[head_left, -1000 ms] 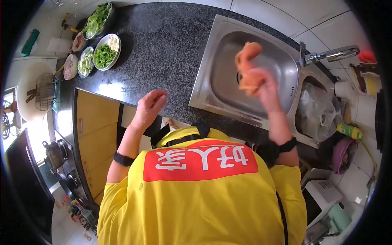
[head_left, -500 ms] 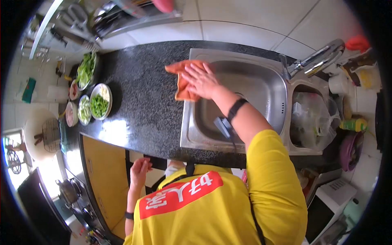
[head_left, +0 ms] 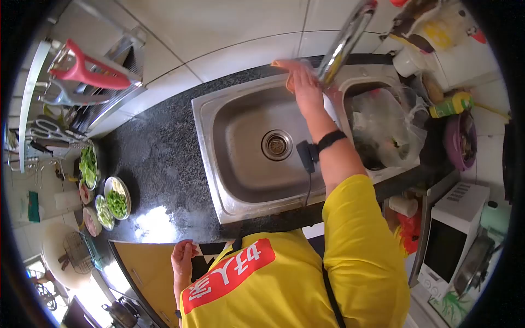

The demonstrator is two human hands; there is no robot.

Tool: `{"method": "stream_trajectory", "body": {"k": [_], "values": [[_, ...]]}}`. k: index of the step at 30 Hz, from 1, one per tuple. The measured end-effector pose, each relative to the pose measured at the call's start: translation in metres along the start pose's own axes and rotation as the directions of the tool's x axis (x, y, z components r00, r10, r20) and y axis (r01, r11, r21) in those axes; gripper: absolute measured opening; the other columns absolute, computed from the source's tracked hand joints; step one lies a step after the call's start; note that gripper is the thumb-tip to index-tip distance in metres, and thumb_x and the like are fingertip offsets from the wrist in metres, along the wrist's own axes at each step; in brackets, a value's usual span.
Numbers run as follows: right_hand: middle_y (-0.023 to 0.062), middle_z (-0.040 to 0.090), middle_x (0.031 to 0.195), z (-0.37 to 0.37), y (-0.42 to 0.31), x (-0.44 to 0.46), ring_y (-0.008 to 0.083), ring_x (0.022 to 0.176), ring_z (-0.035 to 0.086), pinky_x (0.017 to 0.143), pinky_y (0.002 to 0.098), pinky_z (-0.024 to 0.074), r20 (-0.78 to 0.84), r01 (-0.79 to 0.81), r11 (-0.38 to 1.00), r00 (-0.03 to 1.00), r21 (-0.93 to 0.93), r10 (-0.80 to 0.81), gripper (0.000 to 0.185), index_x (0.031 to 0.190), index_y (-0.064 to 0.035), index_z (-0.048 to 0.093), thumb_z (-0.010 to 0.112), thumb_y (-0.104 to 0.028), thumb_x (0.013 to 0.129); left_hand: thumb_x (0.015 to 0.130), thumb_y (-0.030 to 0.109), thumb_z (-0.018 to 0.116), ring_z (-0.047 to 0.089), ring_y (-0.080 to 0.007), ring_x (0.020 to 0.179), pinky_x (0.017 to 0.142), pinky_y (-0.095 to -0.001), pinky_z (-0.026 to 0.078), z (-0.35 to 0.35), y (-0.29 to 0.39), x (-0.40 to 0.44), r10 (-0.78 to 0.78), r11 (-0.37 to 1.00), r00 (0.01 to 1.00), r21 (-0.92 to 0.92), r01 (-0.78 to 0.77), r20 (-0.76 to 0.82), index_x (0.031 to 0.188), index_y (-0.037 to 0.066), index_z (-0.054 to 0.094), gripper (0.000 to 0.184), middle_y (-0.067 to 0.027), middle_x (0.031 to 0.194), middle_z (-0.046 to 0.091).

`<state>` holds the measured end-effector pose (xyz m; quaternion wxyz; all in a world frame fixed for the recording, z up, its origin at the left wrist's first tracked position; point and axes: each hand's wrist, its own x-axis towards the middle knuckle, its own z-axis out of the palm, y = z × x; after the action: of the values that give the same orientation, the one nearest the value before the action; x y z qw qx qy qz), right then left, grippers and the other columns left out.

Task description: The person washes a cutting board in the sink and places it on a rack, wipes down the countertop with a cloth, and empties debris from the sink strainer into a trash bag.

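My right hand [head_left: 307, 94] presses an orange cloth [head_left: 286, 65] against the back rim of the steel sink [head_left: 210, 158], right by the faucet [head_left: 344, 46]. Most of the cloth is hidden under the fingers. The large basin is bare down to its drain [head_left: 276, 145]. My left hand [head_left: 184, 261] hangs low beside my body, just off the front edge of the dark counter [head_left: 158, 158]; its fingers are loosely curled together and nothing shows in them.
Plates of chopped green vegetables [head_left: 116, 202] and small bowls stand at the counter's left end. Plastic bags [head_left: 385, 123] fill the smaller basin. A yellow-green bottle [head_left: 451, 105] and a purple basin [head_left: 458, 142] are to the right. Scissors and a pink-handled peeler [head_left: 93, 71] hang on the wall rack.
My right hand has moved with the orange cloth from the sink's left rim to the back rim by the faucet. The view has turned to the right; my left hand stays low.
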<state>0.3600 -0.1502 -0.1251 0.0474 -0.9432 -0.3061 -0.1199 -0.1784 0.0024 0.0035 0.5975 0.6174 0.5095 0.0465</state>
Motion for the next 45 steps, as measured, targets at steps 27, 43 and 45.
{"method": "stream_trajectory", "body": {"k": [27, 43, 45], "values": [[0.0184, 0.047, 0.121, -0.012, 0.085, -0.051, 0.0344, 0.119, 0.037, 0.1, 0.0439, 0.0265, -0.043, -0.092, 0.961, 0.993, 0.261, 0.106, 0.046, 0.121, -0.0009, 0.043, 0.051, -0.016, 0.078, 0.088, 0.013, 0.05, 0.057, -0.011, 0.066, 0.061, -0.0227, 0.046, 0.041, 0.042, 0.027, 0.0, 0.955, 0.99, 0.294, -0.041, 0.139, 0.099, 0.0, 0.055, 0.018, -0.0056, 0.078, 0.06], [0.0154, 0.045, 0.125, -0.125, 0.079, -0.277, 0.0277, 0.117, 0.042, 0.101, 0.0442, 0.0255, 0.113, -0.034, 0.936, 0.994, 0.351, -0.007, 0.037, 0.112, -0.0042, 0.051, 0.049, -0.012, 0.076, 0.089, 0.014, 0.047, 0.056, -0.0106, 0.068, 0.061, -0.0221, 0.043, 0.048, 0.038, 0.04, 0.089, 0.917, 0.929, 0.334, -0.217, 0.359, 0.101, 0.002, 0.054, 0.019, -0.0054, 0.079, 0.06], [0.0113, 0.045, 0.126, -0.14, 0.091, -0.279, 0.0254, 0.119, 0.041, 0.101, 0.0495, 0.0223, 0.291, -0.013, 0.99, 0.956, 0.139, -0.028, 0.037, 0.114, -0.0069, 0.051, 0.047, -0.013, 0.078, 0.09, 0.014, 0.046, 0.056, -0.0105, 0.068, 0.062, -0.0223, 0.043, 0.051, 0.044, 0.043, 0.134, 0.906, 0.907, 0.322, -0.275, 0.399, 0.1, 0.002, 0.054, 0.019, -0.0054, 0.079, 0.06]]}}
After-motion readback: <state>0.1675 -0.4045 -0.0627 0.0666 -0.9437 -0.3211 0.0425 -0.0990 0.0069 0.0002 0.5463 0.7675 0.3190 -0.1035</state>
